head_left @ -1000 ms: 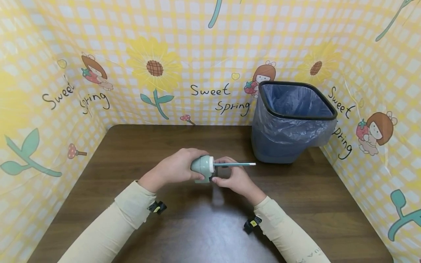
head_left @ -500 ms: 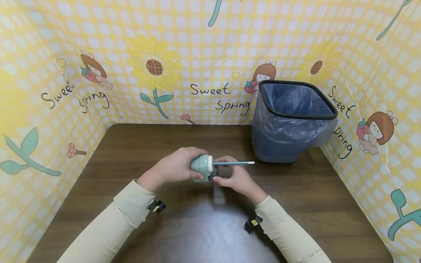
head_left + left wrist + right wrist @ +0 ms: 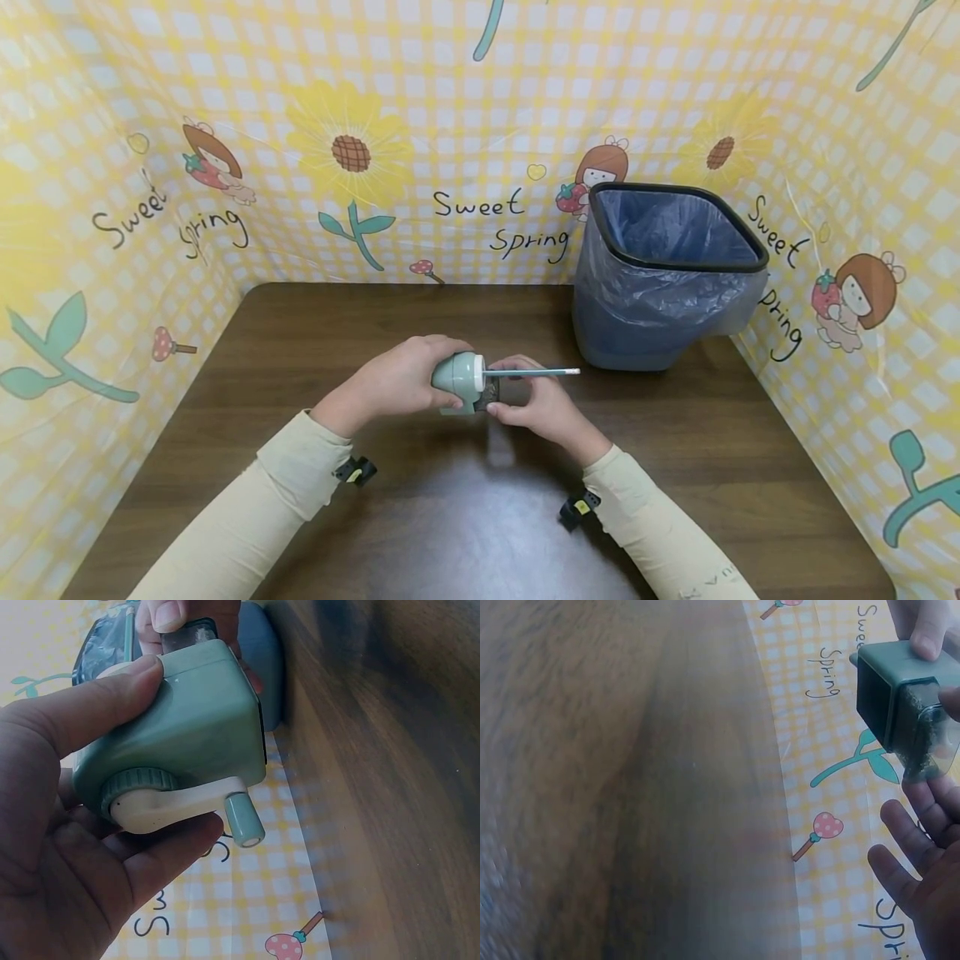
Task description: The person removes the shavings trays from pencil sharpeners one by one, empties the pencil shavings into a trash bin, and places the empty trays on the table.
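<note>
A green crank pencil sharpener is held tipped on its side above the table by my left hand. In the left wrist view the thumb lies across its body, and the white crank with a green knob faces the palm side. A blue-green pencil sticks out of the white front, pointing right. My right hand pinches the clear shavings drawer between thumb and fingers. That drawer stands partly out of the sharpener, with dark shavings inside. Its inner end is hidden in the body.
A blue bin with a clear liner and black rim stands at the table's back right. The brown wooden table is bordered by a yellow checked cloth. Small black devices sit on both wrists.
The shavings drawer has come slightly further out of the sharpener, as my right hand shifted a little to the right. My left hand keeps its hold, almost still.
</note>
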{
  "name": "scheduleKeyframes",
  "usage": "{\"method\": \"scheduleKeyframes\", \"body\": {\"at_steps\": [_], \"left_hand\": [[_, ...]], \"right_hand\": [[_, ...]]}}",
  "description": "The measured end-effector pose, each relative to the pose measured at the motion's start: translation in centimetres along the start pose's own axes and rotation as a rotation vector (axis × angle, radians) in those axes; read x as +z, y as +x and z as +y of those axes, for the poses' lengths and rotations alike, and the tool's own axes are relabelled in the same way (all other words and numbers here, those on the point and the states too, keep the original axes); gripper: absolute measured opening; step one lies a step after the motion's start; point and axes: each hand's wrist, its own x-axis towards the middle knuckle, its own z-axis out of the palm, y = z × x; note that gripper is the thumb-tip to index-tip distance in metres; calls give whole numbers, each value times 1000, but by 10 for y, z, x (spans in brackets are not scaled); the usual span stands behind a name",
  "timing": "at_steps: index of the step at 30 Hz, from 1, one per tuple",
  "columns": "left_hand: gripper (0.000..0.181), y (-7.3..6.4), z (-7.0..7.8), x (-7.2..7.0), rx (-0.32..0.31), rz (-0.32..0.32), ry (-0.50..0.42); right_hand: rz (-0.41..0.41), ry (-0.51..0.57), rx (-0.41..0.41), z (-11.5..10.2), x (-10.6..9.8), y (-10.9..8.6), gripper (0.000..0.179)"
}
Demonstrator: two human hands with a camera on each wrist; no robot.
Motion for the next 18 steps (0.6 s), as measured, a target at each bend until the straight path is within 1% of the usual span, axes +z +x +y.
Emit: {"method": "scheduleKeyframes", "body": {"at_steps": [9, 15, 18], "left_hand": [[69, -2, 1, 0, -12, -7, -10], [69, -4, 1, -1, -24, -4, -13], [69, -4, 1, -1, -30, -6, -11]], "right_hand": [[-11, -30, 15, 3, 0, -1, 49], [-12, -9, 30, 1, -2, -1, 49], [-10, -1, 24, 1, -2, -2, 50]]}}
